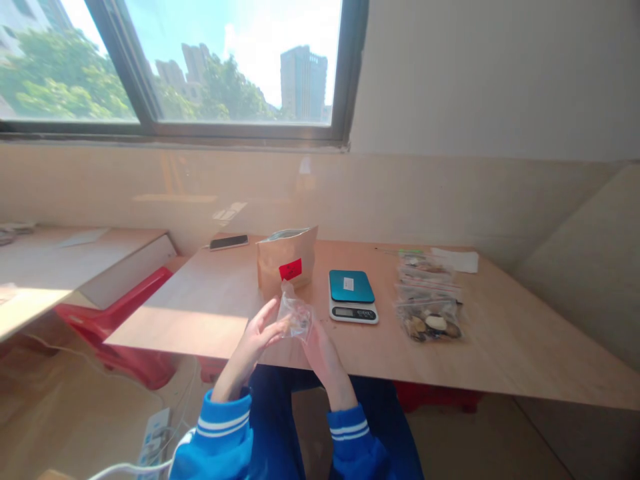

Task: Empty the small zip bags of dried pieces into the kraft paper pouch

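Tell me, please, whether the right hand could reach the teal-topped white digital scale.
Probably yes: nothing stands between the right hand and the scale, though that hand holds a clear plastic bag.

Both hands were bare. Below the left hand (260, 328), past the wrist, came a bright blue left sleeve (213, 450), its cuff (220, 407) ringed by two white stripes, one just beside the other. Below the right hand (323, 353), the right sleeve (353, 453) was the same blue, with a matching pair of white bands around its cuff. Lower than both hands showed trousers (275, 413) in a darker, plain blue.
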A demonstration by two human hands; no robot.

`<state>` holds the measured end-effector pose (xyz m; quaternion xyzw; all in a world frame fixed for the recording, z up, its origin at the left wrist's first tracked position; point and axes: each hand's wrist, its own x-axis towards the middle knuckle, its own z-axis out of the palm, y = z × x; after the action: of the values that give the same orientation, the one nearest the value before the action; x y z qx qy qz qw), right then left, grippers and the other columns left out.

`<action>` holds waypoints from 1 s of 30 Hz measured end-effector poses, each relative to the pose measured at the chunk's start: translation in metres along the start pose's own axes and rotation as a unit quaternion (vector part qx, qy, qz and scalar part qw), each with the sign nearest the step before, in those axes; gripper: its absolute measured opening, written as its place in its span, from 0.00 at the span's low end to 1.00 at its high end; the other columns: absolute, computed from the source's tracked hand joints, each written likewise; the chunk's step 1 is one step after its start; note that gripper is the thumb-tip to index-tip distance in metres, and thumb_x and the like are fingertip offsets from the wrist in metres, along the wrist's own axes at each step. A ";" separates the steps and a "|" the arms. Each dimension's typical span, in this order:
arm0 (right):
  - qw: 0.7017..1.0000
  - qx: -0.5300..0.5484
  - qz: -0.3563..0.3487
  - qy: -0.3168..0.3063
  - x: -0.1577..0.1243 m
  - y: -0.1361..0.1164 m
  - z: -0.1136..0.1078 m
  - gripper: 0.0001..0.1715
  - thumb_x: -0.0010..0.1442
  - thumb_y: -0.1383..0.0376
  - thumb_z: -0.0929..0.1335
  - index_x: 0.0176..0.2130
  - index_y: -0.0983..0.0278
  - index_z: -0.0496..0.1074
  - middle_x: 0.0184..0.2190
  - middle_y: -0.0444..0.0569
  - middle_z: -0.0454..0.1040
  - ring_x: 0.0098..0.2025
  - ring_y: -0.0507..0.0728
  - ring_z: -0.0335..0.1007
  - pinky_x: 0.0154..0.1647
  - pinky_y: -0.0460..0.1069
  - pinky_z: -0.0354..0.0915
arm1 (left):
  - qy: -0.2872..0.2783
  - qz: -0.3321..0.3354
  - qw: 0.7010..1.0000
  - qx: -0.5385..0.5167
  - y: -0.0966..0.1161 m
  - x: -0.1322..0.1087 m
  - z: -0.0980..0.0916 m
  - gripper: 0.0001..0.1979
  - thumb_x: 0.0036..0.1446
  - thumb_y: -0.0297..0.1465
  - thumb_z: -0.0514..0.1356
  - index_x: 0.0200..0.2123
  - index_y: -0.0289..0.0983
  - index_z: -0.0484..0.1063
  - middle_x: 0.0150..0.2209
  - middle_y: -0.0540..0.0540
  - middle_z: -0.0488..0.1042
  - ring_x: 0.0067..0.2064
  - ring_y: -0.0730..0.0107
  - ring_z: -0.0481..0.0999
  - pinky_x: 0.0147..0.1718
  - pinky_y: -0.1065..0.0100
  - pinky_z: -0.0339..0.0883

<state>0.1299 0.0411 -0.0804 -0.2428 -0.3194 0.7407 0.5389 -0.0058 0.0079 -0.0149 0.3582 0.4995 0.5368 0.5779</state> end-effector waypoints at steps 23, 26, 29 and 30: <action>0.965 0.215 0.051 0.144 0.004 0.007 -0.001 0.06 0.54 0.74 0.69 0.32 0.65 0.76 0.36 0.46 0.78 0.43 0.51 0.74 0.50 0.46 0.70 | 0.118 0.094 0.988 -0.043 -0.009 -0.007 0.006 0.27 0.45 0.26 0.60 0.53 0.36 0.68 0.59 0.39 0.66 0.51 0.61 0.75 0.45 0.68 0.71; 0.964 0.222 0.047 0.139 0.001 0.006 0.000 0.07 0.53 0.77 0.70 0.29 0.66 0.76 0.32 0.45 0.78 0.43 0.51 0.75 0.51 0.45 0.70 | 0.156 0.070 0.983 -0.069 -0.012 -0.009 -0.009 0.27 0.44 0.24 0.58 0.52 0.33 0.68 0.58 0.38 0.67 0.48 0.64 0.77 0.43 0.71 0.71; 0.966 0.215 0.048 0.132 -0.002 0.000 0.000 0.07 0.52 0.77 0.71 0.29 0.66 0.76 0.34 0.47 0.78 0.43 0.51 0.75 0.50 0.44 0.70 | 0.189 0.060 0.979 -0.045 -0.018 -0.004 -0.039 0.29 0.45 0.23 0.55 0.55 0.32 0.66 0.57 0.37 0.69 0.50 0.64 0.76 0.43 0.70 0.71; 0.967 0.212 0.047 0.133 -0.003 -0.002 0.001 0.07 0.52 0.77 0.71 0.30 0.66 0.76 0.34 0.47 0.78 0.43 0.51 0.75 0.50 0.44 0.71 | 0.203 0.069 0.977 -0.011 -0.021 -0.001 -0.052 0.30 0.46 0.22 0.53 0.56 0.31 0.64 0.56 0.37 0.70 0.51 0.64 0.76 0.45 0.68 0.71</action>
<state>0.1319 0.0384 -0.0784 -0.2336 -0.0686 0.7772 0.5802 -0.0502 -0.0031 -0.0470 0.2694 0.5742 0.6425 0.4300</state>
